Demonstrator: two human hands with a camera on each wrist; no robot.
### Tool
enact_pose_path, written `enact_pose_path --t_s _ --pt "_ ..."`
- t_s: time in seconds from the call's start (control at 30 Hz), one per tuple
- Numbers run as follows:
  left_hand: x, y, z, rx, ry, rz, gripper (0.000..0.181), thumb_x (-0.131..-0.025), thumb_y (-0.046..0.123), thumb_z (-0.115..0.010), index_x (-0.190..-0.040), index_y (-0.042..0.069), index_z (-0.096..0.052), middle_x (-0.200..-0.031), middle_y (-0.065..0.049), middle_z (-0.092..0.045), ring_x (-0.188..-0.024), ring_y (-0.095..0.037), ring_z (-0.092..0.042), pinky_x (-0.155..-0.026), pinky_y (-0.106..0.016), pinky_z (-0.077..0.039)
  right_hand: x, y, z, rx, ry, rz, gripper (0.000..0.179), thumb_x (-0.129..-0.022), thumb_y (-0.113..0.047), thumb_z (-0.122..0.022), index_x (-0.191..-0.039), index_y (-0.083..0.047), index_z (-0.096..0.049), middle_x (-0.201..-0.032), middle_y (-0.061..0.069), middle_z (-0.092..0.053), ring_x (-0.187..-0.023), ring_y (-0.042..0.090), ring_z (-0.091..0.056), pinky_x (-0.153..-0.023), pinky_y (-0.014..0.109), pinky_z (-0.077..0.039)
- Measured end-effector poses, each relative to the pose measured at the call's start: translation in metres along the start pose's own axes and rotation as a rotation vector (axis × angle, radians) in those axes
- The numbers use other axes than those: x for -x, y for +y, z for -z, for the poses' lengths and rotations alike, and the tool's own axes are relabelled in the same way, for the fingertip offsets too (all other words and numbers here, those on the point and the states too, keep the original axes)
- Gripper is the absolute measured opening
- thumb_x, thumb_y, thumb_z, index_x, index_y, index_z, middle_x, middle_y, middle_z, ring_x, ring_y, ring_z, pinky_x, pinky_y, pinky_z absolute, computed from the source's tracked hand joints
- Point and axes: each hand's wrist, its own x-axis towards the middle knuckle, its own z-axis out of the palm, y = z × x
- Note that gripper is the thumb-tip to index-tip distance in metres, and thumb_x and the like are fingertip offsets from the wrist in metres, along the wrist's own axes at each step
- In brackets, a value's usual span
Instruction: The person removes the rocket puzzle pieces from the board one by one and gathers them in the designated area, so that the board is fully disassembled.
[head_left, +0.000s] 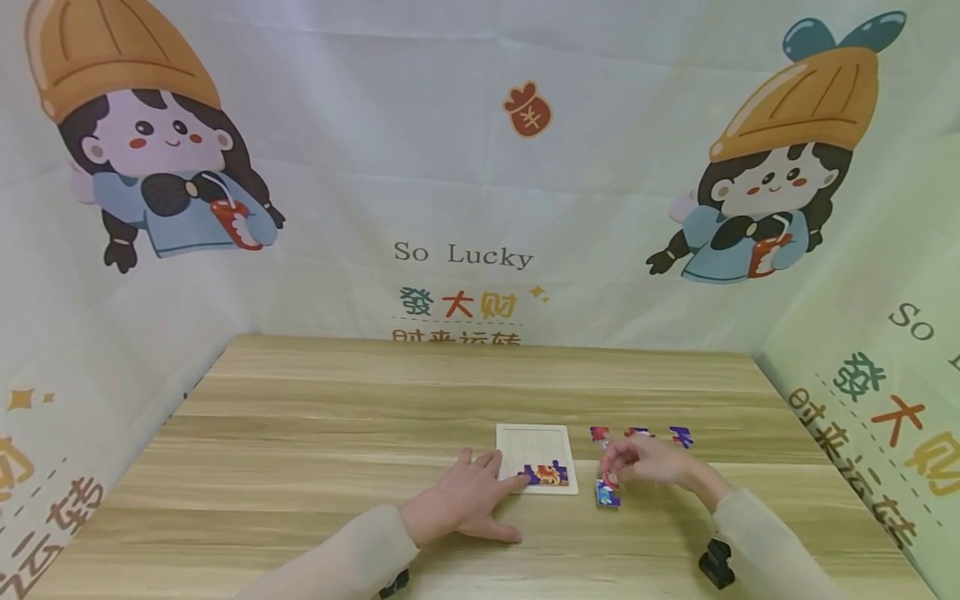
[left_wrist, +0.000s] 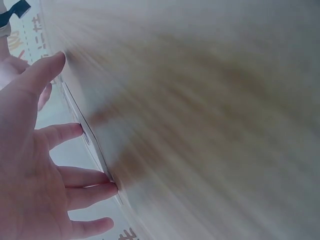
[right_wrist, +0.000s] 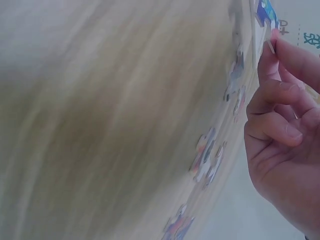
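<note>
My left hand is spread with straight fingers over the lower left edge of a square white puzzle tray. Its fingertips touch the tray rim, as the left wrist view shows from the side. Inside the tray, joined purple and orange jigsaw pieces fill part of the bottom row. To the right of the tray, my right hand pinches a blue jigsaw piece between thumb and index finger. The other fingers of this hand are curled in. In the head view the piece is tilted close over the table.
Several loose jigsaw pieces lie on the wooden table behind and beside my right hand, some partly hidden by it. A printed cloth hangs around the back and sides of the table.
</note>
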Motion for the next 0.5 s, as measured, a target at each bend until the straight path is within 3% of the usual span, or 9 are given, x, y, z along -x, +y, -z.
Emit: enact_pose_path --t_s 0.33,0.5 --pt "-0.001 0.000 -0.001 -0.013 0.006 0.001 0.075 -0.070 0.071 -0.047 -0.133 0.030 -0.039 -0.130 -0.020 -0.039 -0.118 -0.029 -0.038 -0.094 -0.049 -0.026 0.013 0.005 -0.002 -0.052 -0.067 0.035 0.017 -0.074 0.005 -0.056 -0.090 0.006 -0.057 -0.081 0.010 -0.058 -0.072 0.019 -0.054 -0.066 0.028 -0.046" --pt "0.000 0.001 0.001 -0.015 -0.007 0.000 0.075 -0.071 0.070 -0.048 -0.133 0.030 -0.039 -0.131 -0.019 -0.039 -0.118 -0.029 -0.038 -0.094 -0.049 -0.027 0.015 0.010 -0.003 -0.081 -0.066 0.009 0.016 -0.075 0.004 -0.056 -0.092 0.006 -0.056 -0.083 0.009 -0.057 -0.072 0.016 -0.052 -0.064 0.024 -0.043"
